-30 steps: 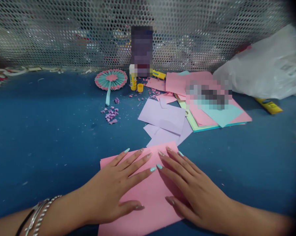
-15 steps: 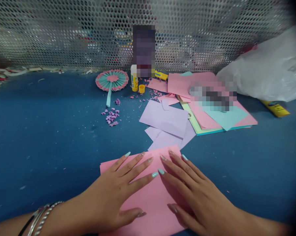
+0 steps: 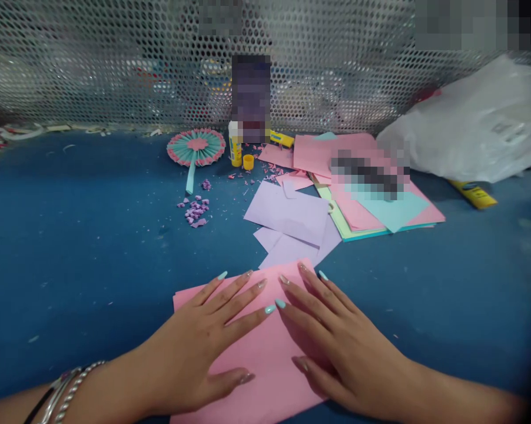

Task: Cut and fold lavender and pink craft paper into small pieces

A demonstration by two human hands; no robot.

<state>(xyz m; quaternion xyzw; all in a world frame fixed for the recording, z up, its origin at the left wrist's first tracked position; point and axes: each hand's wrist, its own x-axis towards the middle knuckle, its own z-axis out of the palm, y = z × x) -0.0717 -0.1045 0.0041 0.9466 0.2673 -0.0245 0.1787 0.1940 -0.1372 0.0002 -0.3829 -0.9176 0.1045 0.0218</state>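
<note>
A pink sheet of paper (image 3: 265,353), seemingly doubled at its upper left edge, lies flat on the blue surface right in front of me. My left hand (image 3: 199,341) rests on its left part, fingers spread toward the far edge. On the right part lies my right hand (image 3: 340,335), its fingers also stretched out and apart. The two index fingertips almost meet over the middle of the sheet. Just beyond the far edge are overlapping lilac paper pieces (image 3: 287,215). Neither hand grips anything.
A pleated teal-and-pink paper fan (image 3: 195,147) lies at the back, near an uncapped glue stick (image 3: 235,147) and its yellow cap (image 3: 248,162). Purple paper scraps (image 3: 196,211) sit nearer. To the right are stacked coloured papers (image 3: 358,221), a yellow tube (image 3: 475,193) and a white plastic bag (image 3: 468,129).
The whole view has shifted slightly, so everything appears a little further left. Both hands keep the same spread pose on the pink paper.
</note>
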